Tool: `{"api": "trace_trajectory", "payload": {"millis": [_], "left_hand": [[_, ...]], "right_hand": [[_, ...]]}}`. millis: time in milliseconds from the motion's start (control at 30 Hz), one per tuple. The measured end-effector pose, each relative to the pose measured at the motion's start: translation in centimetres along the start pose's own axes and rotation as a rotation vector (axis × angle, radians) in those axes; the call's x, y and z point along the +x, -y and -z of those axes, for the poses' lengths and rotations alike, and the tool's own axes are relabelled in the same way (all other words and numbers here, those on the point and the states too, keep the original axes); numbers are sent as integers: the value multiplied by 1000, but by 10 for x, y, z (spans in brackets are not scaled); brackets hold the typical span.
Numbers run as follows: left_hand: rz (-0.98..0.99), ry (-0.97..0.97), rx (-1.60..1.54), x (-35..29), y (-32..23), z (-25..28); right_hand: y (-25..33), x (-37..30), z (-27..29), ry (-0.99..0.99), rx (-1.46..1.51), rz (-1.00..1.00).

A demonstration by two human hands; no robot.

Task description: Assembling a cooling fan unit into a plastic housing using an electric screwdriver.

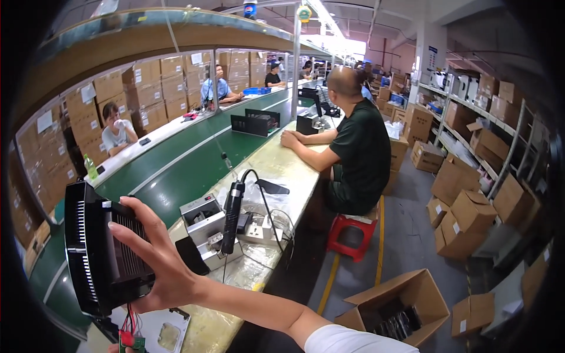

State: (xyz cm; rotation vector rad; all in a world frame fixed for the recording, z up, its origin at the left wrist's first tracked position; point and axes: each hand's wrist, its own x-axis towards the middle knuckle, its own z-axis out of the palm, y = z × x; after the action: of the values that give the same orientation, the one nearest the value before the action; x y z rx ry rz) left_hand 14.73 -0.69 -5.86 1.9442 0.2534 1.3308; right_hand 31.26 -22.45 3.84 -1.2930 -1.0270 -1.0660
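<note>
Housing (pixel 88 253), long axis near upright, is held at its right side by the spread right hand (pixel 168 279); below, the left hand (pixel 113 349) is mostly hidden, its grip untellable.

We see here a factory assembly workshop: a long green conveyor belt (pixel 170 181) lies beside a workbench (pixel 282 166), people (pixel 362 154) sit along them, and cardboard cartons (pixel 147 97) stand stacked high.
</note>
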Motion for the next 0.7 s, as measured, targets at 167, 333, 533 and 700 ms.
{"api": "trace_trajectory", "payload": {"millis": [167, 333, 533, 700], "left_hand": [[-221, -66, -148, 22, 13, -5], [-234, -138, -150, 45, 23, -21], [-188, 210, -147, 49, 52, -22], [-330, 238, 162, 33, 58, -27]], "right_hand": [[-11, -4, -13, -43, -29, -85], [-24, -10, -28, -11, -85, -15], [-31, -3, -37, -32, -79, 29], [-35, 5, -34, -26, -66, 58]]}}
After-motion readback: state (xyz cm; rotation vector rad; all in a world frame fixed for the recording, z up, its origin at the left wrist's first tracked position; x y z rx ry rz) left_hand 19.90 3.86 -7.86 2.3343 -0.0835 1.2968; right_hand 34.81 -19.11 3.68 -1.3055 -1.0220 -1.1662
